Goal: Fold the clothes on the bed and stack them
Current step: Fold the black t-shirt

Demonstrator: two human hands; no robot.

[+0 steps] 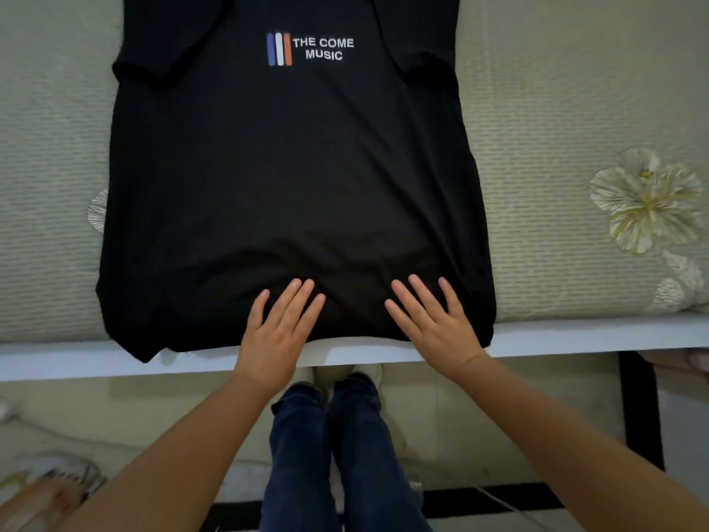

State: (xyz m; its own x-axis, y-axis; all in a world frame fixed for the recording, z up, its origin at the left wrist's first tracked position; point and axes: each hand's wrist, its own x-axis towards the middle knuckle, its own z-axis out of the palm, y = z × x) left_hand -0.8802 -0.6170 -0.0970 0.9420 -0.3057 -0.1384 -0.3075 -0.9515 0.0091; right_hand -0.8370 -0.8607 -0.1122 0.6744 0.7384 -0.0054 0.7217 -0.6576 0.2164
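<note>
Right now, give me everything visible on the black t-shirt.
The black t-shirt lies spread flat, print side up, on the bed, hem toward the person and slightly over the white bed edge. Soft knit look, with light wrinkles near the hem. The chest print reads "THE COME MUSIC" beside blue, white and red bars. Both short sleeves show; the collar is out of frame. The left hand and right hand rest flat on the hem, fingers straight.

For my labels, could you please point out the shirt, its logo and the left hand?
shirt [291, 167]: head view, mid chest.
logo [310, 49]: head view, its lettering.
left hand [278, 332]: head view, back of hand.
</note>
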